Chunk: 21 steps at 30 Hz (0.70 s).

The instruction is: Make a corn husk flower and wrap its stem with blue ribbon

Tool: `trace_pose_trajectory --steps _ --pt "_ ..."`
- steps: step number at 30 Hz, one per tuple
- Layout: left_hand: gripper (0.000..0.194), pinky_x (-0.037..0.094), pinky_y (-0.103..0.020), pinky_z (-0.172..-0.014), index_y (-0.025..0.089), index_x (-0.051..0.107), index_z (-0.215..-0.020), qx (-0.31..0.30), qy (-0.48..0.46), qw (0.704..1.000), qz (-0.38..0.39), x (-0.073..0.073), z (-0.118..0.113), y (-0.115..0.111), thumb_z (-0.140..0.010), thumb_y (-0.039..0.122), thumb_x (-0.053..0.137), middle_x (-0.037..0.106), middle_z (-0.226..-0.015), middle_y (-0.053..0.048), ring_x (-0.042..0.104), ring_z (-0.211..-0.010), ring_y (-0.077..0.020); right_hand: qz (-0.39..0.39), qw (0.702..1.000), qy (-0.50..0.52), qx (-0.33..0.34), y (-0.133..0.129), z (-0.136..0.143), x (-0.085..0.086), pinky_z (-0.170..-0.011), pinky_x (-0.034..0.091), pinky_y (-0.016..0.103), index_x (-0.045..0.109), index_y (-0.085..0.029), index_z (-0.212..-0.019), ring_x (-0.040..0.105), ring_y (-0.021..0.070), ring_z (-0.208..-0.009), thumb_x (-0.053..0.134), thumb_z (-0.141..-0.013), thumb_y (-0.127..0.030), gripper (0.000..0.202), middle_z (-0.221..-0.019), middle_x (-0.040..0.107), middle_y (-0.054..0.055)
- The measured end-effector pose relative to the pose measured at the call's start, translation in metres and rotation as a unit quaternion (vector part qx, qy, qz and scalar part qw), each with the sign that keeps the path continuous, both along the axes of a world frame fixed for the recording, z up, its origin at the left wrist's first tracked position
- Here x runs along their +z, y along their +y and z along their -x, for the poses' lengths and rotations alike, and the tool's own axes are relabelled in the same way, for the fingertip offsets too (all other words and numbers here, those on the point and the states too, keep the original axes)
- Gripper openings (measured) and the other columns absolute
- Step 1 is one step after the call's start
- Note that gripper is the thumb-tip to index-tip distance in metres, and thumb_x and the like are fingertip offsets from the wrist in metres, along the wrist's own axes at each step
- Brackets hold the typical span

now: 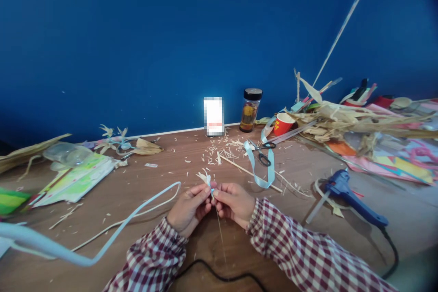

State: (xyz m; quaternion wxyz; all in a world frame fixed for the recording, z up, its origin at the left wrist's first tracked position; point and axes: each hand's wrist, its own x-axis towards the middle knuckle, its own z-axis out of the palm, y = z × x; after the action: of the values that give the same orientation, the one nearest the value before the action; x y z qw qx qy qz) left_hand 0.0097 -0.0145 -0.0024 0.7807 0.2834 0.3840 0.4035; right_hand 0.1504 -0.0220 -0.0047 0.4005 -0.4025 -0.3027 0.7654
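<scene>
In the middle of the view, my left hand [188, 205] and my right hand [237, 201] meet just above the table. Both are closed in a pinch on a small husk flower [204, 177]. Its pale petals fan out beyond the fingertips, and a strip of light blue [210, 185] shows at its base. My left fingers grip it just below the petals; the right thumb and fingers pinch the base. A thin stem or thread [221, 232] hangs down from there towards me. The fingers partly hide the base.
A blue glue gun [345, 191] lies right, its black cord [219, 276] crossing in front. Scissors [264, 157], blue ribbon [263, 184], a red cup [283, 123] and a jar [251, 112] stand or lie beyond. Dried husks [356, 118] pile up right; a pale blue strip [137, 212] arches left.
</scene>
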Motion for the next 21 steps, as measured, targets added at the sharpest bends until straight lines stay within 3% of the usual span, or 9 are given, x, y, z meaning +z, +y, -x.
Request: trace_pose_trajectory --steps 7,12,16,21 --pt "0.027 0.038 -0.009 -0.042 0.013 0.068 -0.076 0.049 0.067 0.997 0.004 0.003 -0.003 0.000 -0.055 0.028 0.077 0.057 -0.058 0.000 0.049 -0.050 -0.0037 -0.081 0.988 -0.127 -0.044 -0.003 0.004 -0.004 -0.036 0.042 0.015 0.055 -0.013 -0.071 0.051 0.0057 -0.047 0.063 -0.067 -0.039 0.028 -0.064 0.060 0.000" --pt "0.028 0.032 -0.011 -0.039 0.012 0.068 -0.075 0.058 0.143 0.987 -0.049 -0.002 -0.005 -0.002 -0.058 0.034 0.074 0.056 -0.057 0.000 0.046 -0.049 -0.0043 -0.105 0.970 -0.212 -0.062 -0.007 0.006 -0.001 -0.041 0.046 0.019 0.055 -0.013 -0.070 0.053 0.0074 -0.044 0.055 -0.073 -0.034 0.022 -0.057 0.058 -0.001" --pt "0.028 0.030 -0.013 -0.038 0.012 0.067 -0.075 0.067 0.211 0.970 -0.099 -0.010 -0.003 -0.001 -0.062 0.037 0.070 0.054 -0.053 0.002 0.041 -0.044 -0.0040 -0.111 0.965 -0.226 -0.068 -0.010 0.007 0.002 -0.044 0.048 0.020 0.055 -0.014 -0.070 0.056 0.0087 -0.046 0.055 -0.073 -0.033 0.019 -0.057 0.058 -0.001" --pt "0.029 0.029 -0.015 -0.040 0.011 0.066 -0.077 0.091 0.223 0.963 -0.121 -0.014 -0.005 0.000 -0.063 0.037 0.068 0.052 -0.051 0.003 0.039 -0.044 -0.0045 -0.090 0.975 -0.192 -0.067 -0.009 0.009 -0.002 -0.046 0.049 0.021 0.055 -0.013 -0.071 0.056 0.0086 -0.046 0.057 -0.072 -0.035 0.022 -0.058 0.059 0.000"
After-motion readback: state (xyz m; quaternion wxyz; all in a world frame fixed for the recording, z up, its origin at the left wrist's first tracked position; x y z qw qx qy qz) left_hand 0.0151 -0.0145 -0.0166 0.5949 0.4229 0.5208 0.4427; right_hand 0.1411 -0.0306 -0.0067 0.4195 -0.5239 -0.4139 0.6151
